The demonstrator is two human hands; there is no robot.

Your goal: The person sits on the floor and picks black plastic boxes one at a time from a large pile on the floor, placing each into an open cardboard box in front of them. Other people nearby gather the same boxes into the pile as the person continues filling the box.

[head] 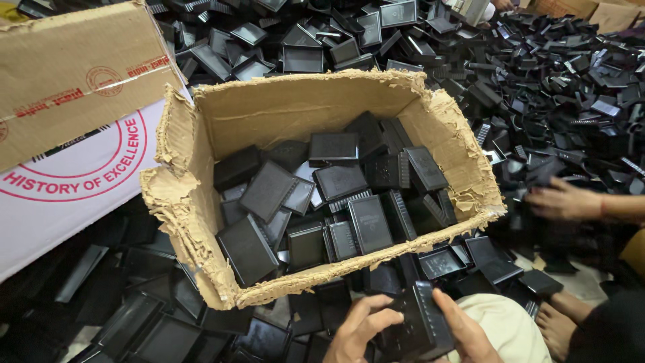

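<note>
1. Two hands, ours: left hand (359, 329) and right hand (467, 333), fingers clamped on one black part (420, 323) at bottom edge.
2. Risk: the part could slip, since our grip sits at its edges.
3. Torn box (201, 222) just beyond; its ragged rim may snag parts.
4. Another person's hand (561, 200) works the pile (557, 87).

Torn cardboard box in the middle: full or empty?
Partly full. The torn cardboard box holds a loose layer of black plastic parts, well below its rim.

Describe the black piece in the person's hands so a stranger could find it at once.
Start at the torn cardboard box mid-picture. Just below its front wall, the left hand and right hand grip a ribbed black block, the only piece being held.
</note>
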